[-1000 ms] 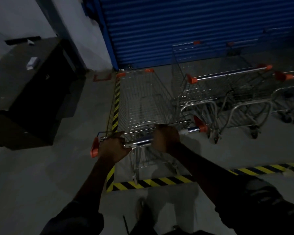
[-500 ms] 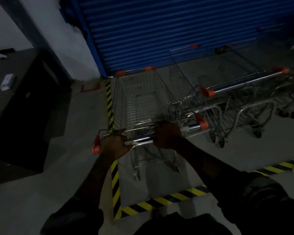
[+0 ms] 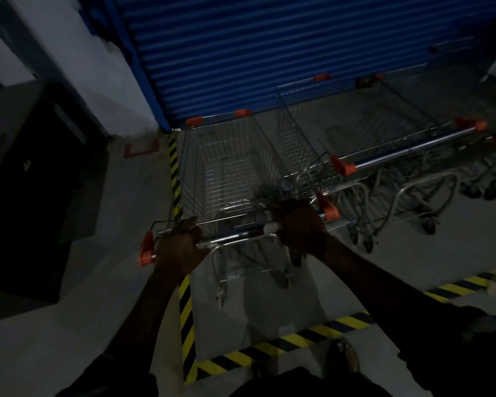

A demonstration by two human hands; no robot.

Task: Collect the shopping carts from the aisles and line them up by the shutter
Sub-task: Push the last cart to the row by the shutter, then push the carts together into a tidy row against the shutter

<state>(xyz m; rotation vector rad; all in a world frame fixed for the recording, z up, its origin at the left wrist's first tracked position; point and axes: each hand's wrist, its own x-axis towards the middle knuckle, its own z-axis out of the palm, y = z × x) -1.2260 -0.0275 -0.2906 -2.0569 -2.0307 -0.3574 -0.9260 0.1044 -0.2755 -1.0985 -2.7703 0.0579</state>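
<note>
Dim concrete floor (image 3: 112, 253) runs up to a blue ribbed roller shutter (image 3: 269, 53). Nose near it stands the silver wire shopping cart (image 3: 229, 173), with the left hand (image 3: 181, 247) and right hand (image 3: 301, 224) both wrapped round its chrome handle bar (image 3: 232, 234). Parked wire carts (image 3: 355, 133) sit just beside it; a skewed push could clip them. Its front wheels are hidden, and the far-right cart is cut off.

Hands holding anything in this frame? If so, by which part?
Yes. Both grip the shopping cart by its handle bar: left hand near the bar's left end, right hand toward its right end.
</note>
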